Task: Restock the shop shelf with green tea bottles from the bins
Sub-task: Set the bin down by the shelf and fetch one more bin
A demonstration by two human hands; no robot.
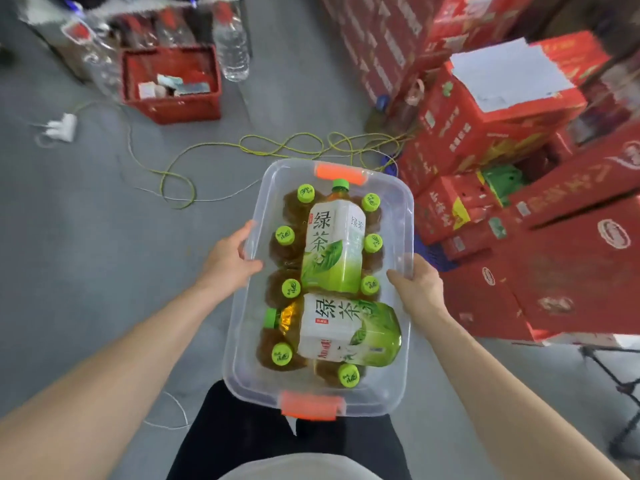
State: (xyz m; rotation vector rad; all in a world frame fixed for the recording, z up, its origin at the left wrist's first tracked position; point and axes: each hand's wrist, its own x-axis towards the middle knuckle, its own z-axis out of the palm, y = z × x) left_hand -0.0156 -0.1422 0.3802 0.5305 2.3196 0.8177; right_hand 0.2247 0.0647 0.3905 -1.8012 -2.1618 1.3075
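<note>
- One clear bin (232, 358) is held above the grey floor (104, 220), in front of the person's dark trousers.
- The left hand (230, 261) grips the bin's left rim, thumb hooked over the edge and fingers curled round the outside.
- The right hand (415, 289) grips the bin's right rim, thumb laid over the top. Its other fingers are hidden under the rim.
- Two orange latches (341, 174) show, one at the bin's far end and one at its near end.
- Ten green tea bottles (332, 244) are inside the bin.
- Eight of them stand upright in two rows of four along the bin's long walls, showing mostly their green caps (285, 235).
- Two lie flat on top of those. One lies lengthwise in the bin's far half, cap toward the far latch. The other lies crosswise in the near half, cap toward the left wall.
- Beyond the bin and to its left, one red crate (171, 81) stands on the floor with a few small packs in it.
- One clear water bottle (230, 46) stands beyond the bin, just beside that crate. Others behind it are too blurred to count.
- One yellow-green cord (277, 147) loops over the floor just beyond the bin's far end.
- One white plug (62, 128) lies well to the bin's left.
- Right of the bin, red cartons (502, 133) are stacked, too many and too blurred to count.
- One white sheet (509, 72) lies on the topmost carton.
</note>
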